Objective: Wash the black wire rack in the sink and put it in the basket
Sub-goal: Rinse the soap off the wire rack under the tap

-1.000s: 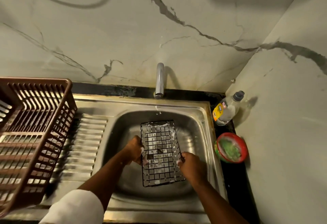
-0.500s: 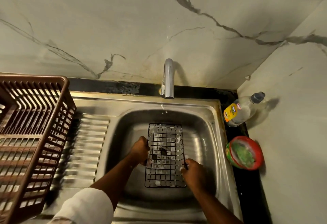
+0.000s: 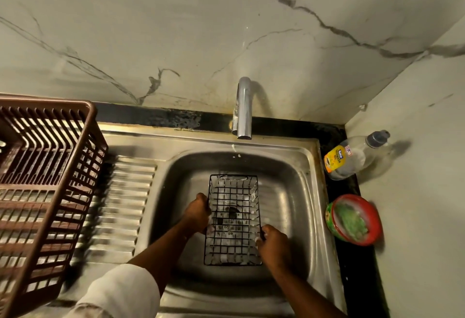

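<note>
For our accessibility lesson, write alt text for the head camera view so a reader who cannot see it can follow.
Two hands hold a soapy black wire rack over the steel sink, the left hand gripping its left edge and the right hand its right edge. A brown basket stands on the drainboard to the left, below a marble wall.

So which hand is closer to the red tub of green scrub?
Right. The right hand grips the black wire rack's right edge, on the red tub's side; the left hand grips its far edge.

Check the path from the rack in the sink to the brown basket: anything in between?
Nothing visible. Both hands grip the black wire rack over the sink bowl; only the bare ribbed drainboard lies before the open-topped basket.
</note>
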Demonstrator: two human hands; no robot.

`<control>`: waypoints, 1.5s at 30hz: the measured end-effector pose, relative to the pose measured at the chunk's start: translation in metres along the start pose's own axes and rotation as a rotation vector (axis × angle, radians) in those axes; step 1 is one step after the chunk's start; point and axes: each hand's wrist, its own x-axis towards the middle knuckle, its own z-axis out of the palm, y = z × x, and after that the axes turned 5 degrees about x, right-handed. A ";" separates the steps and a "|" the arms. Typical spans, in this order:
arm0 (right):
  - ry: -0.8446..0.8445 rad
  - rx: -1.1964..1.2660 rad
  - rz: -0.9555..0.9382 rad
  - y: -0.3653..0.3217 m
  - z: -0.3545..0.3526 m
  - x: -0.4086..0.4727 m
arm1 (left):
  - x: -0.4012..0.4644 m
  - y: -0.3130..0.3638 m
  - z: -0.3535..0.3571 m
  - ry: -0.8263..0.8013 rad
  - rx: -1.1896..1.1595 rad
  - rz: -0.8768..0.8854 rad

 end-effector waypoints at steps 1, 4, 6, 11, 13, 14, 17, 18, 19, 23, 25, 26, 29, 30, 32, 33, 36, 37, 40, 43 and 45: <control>-0.007 0.000 0.003 0.000 0.000 0.000 | 0.002 -0.002 0.000 0.001 -0.002 0.000; -0.017 -0.016 -0.002 0.000 0.000 0.000 | 0.006 -0.004 -0.005 0.007 0.086 0.023; -0.019 0.011 0.007 0.000 0.000 0.000 | 0.007 -0.005 -0.009 -0.001 0.145 0.033; -0.002 0.011 0.020 -0.003 -0.013 -0.006 | -0.003 0.013 -0.034 0.163 0.240 0.077; 0.013 -0.005 -0.014 -0.008 -0.023 -0.011 | -0.005 0.029 -0.047 0.273 0.139 0.157; 0.022 -0.010 -0.035 -0.010 -0.027 -0.013 | -0.007 0.040 -0.052 0.314 0.055 0.205; 0.063 0.041 -0.073 -0.017 -0.031 -0.017 | -0.018 0.081 -0.070 0.388 -0.207 0.368; 0.084 0.076 -0.087 -0.019 -0.029 -0.016 | -0.022 0.096 -0.076 0.403 -0.267 0.409; 0.103 0.109 -0.096 -0.022 -0.028 -0.016 | -0.026 0.110 -0.081 0.419 -0.299 0.444; 0.196 0.232 -0.238 -0.063 -0.038 -0.015 | -0.042 0.162 -0.095 0.460 -0.209 0.504; 0.243 0.287 -0.304 -0.088 -0.044 -0.007 | -0.044 0.176 -0.097 0.498 -0.121 0.482; 0.254 0.319 -0.323 -0.101 -0.047 -0.004 | -0.044 0.180 -0.097 0.518 -0.082 0.466; 0.244 0.385 -0.369 -0.126 -0.055 0.006 | -0.040 0.186 -0.094 0.552 0.019 0.429; 0.233 0.391 -0.364 -0.134 -0.059 0.008 | -0.040 0.186 -0.093 0.553 0.045 0.428; 0.222 0.420 -0.353 -0.144 -0.065 0.016 | -0.037 0.186 -0.092 0.562 0.094 0.437; 0.219 0.434 -0.347 -0.147 -0.067 0.020 | -0.035 0.185 -0.093 0.562 0.099 0.439; 0.215 0.452 -0.332 -0.152 -0.072 0.028 | -0.031 0.183 -0.094 0.542 0.133 0.450; 0.214 0.461 -0.324 -0.153 -0.072 0.029 | -0.029 0.183 -0.094 0.542 0.149 0.457; 0.207 0.494 -0.305 -0.152 -0.070 0.033 | -0.025 0.185 -0.096 0.546 0.164 0.454; 0.181 0.536 -0.279 -0.154 -0.066 0.038 | -0.022 0.187 -0.097 0.536 0.175 0.458; 0.162 0.595 -0.264 -0.156 -0.065 0.040 | -0.018 0.186 -0.097 0.541 0.122 0.448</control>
